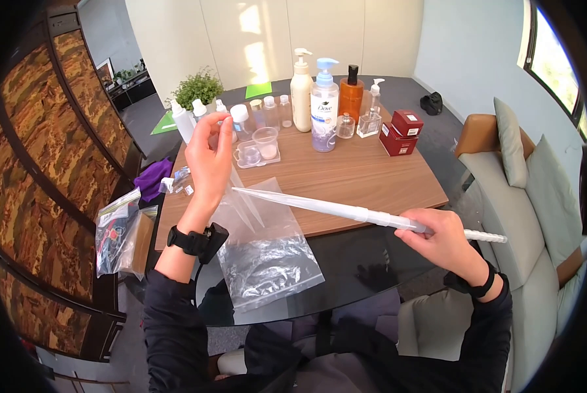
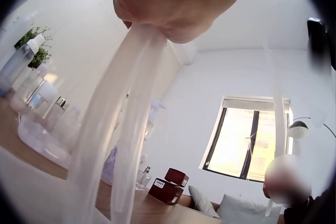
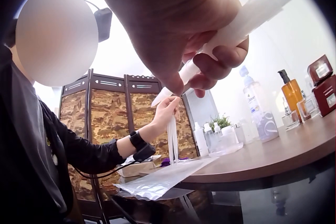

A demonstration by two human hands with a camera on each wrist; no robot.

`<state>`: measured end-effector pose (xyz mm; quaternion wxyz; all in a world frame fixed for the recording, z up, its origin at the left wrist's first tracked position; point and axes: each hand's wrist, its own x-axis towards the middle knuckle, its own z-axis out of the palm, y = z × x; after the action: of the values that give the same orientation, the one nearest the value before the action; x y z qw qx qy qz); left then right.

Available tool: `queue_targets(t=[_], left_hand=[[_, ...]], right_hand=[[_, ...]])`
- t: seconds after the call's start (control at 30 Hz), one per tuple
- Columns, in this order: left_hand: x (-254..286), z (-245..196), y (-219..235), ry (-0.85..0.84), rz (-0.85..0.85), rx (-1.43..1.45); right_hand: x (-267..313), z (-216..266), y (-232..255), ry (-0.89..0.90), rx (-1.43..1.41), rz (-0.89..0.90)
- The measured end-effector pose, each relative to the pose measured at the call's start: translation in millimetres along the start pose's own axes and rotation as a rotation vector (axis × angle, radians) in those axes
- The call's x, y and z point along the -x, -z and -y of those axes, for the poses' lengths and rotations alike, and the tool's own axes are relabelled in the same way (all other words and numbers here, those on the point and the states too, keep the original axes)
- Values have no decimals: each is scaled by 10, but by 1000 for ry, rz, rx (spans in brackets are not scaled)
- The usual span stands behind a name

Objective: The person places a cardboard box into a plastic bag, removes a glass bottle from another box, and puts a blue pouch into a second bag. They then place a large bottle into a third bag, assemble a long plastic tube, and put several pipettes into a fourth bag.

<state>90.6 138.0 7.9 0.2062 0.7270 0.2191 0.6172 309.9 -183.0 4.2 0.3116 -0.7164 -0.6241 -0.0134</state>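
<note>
My left hand, raised over the near left part of the table, pinches translucent plastic strips or tubes. Two of them hang down from the fingers, narrowing toward their lower ends in the head view. At the right, my right hand grips a long translucent white tapered tube. Its thin tip points left toward the left wrist, and a ribbed white end sticks out behind the hand. Beneath the hanging strips, a clear zip bag lies over the table's front edge.
On the wooden table stand pump bottles, an amber bottle, small bottles, plastic cups and dark red boxes. Filled plastic bags are at the left. A sofa stands at the right.
</note>
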Motion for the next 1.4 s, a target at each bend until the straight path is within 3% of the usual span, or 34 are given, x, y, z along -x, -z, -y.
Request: queue_targets(t=[0.17, 0.37, 0.47, 0.67, 0.87, 0.97, 1.07, 1.3, 1.4], left_hand=[[16, -36, -72, -290, -47, -147], [60, -47, -23, -423, -80, -164], [128, -84, 24, -343, -54, -108], [249, -165, 11, -370, -91, 10], [424, -357, 19, -59, -84, 198], [463, -337, 41, 173, 5, 411], [470, -245, 113, 483, 172, 417], [545, -8, 162, 512, 323, 644], [420, -53, 314, 520, 145, 520]], right_hand=[[-3, -14, 1, -24, -5, 2], [2, 20, 4, -17, -9, 13], [2, 23, -1, -5, -13, 11], [5, 34, -8, 1, -11, 15], [20, 57, 2, 21, 2, 15], [33, 72, 13, 16, 8, 23], [44, 75, 12, 24, -3, 18], [76, 83, 23, 27, 17, 30], [77, 79, 31, 34, 40, 49]])
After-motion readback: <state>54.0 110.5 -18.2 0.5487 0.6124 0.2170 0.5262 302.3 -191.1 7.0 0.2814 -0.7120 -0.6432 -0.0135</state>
